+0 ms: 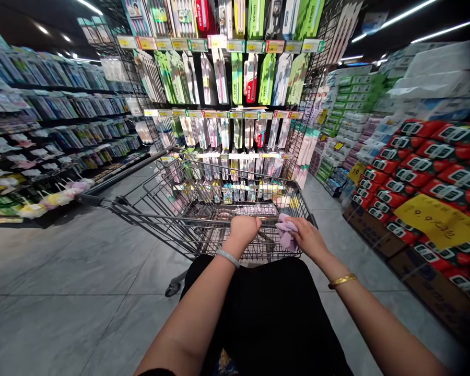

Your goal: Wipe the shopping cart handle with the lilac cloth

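A grey wire shopping cart (172,209) stands in front of me in a store aisle. My left hand (243,231) is closed around the cart's handle bar; a pale bangle sits on that wrist. My right hand (307,237) grips the same bar further right and also holds a crumpled lilac cloth (285,230) against it. A gold bangle is on my right wrist. The basket looks nearly bare; I cannot make out what lies at its far end.
A rack of hanging toothbrush packs (238,89) stands just beyond the cart. Shelves of packaged goods (55,120) run along the left. Stacked red packs (434,172) with a yellow price sign (434,219) line the right, with white paper-goods stacks behind. Grey tiled floor (62,271).
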